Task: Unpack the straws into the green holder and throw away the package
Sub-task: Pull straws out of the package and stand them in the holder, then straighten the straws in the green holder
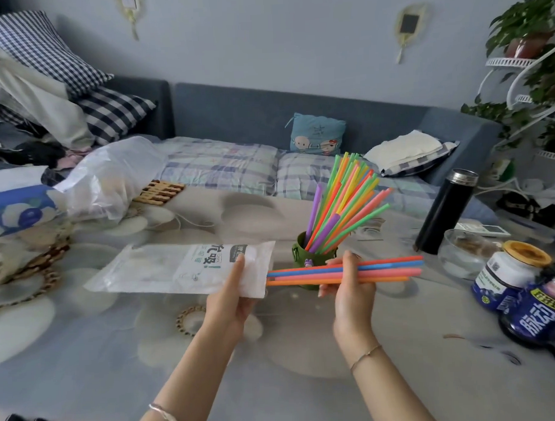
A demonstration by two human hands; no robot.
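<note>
Left grip [235, 293] pinches the crinkly white plastic package [177, 267] near its open end, held flat above the bench [276, 383]. Right grip [351, 289] is curled round a few smooth tube straws [394, 269], level, tips right at the bag's mouth. The green holder [298, 250] just behind is stuffed with neon straws [348, 192] fanning out. There's glossy floral cloth on the bench and a blue sofa [235, 111] behind.

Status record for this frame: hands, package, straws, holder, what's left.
left hand: grips the package at its open end
right hand: holds a bundle of straws level, ends at the package mouth
green holder: upright on the table, holding fanned straws
remaining: bundle not yet in holder; package not thrown away
nearby: black flask, right of the holder
</note>
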